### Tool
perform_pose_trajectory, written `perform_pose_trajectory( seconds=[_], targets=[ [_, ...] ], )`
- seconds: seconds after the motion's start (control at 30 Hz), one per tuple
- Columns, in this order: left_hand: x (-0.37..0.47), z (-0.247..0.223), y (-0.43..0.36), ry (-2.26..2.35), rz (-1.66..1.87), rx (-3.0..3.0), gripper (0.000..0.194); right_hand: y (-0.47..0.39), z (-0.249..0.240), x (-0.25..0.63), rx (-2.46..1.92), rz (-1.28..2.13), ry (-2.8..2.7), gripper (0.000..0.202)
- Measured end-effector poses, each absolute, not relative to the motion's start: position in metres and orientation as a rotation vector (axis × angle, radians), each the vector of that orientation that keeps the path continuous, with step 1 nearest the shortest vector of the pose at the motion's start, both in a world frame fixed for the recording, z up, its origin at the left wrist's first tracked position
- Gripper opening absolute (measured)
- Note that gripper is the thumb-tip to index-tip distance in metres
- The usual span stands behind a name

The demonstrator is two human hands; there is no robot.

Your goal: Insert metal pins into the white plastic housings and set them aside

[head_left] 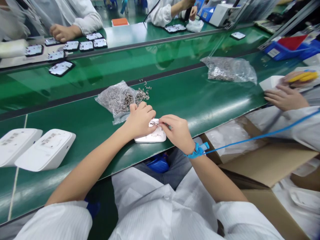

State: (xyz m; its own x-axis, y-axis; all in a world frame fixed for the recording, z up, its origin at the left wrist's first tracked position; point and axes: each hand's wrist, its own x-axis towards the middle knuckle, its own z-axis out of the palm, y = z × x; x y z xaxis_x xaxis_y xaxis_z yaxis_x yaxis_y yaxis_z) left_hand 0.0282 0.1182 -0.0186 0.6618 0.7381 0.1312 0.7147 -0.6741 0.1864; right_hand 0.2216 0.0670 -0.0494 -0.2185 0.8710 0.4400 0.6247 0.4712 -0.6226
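- Two hands meet over one white casing at the near edge of the green counter, straight in front of the person.
- The left hand lies curled over the casing's far end, fingers bent down on it, pinning it flat.
- The right hand is pinched nearly closed at the fingertips and holds a small metal part against the casing's top; the part is too small to make out.
- A blue wrist strap circles the right wrist, its cord running off to the right.
- Just beyond the hands an open bag spills small metal pieces onto the counter.
- As I read it, the step in hand is fitting one of those pieces into the casing.
- The next move seems to call for a fine, steady press, with the left hand holding the casing from sliding.
- Two more casings lie well apart to the left.
- A second bag lies farther right, near a co-worker's hand.
- Across the counter, other people handle dark panels.
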Motion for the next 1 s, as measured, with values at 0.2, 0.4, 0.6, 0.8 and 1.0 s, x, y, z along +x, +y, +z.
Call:
perform_pose_trajectory(
  seconds=[0.2, 0.4, 0.6, 0.8, 1.0],
  targets=[
    [0.027, -0.017, 0.119, 1.169, 0.272, 2.786, 0.027, 0.073, -0.055, 0.22, -1.317, 0.342, -2.03, 0.014],
    [0.027, -0.017, 0.12, 1.085, 0.257, 2.822, 0.014, 0.09, -0.05, 0.224, -1.359, 0.465, -2.102, 0.015],
    [0.027, -0.018, 0.121, 1.098, 0.287, 2.794, 0.009, 0.097, -0.034, 0.222, -1.446, 0.418, -2.319, 0.019],
    [0.029, -0.014, 0.124, 1.088, 0.298, 2.689, 0.019, 0.119, -0.027, 0.223, -1.532, 0.579, -2.312, 0.029],
    [0.035, -0.011, 0.121, 1.267, 0.241, 2.575, 0.023, 0.1, -0.048, 0.236, -1.322, 0.577, -2.101, 0.018]
  ],
)
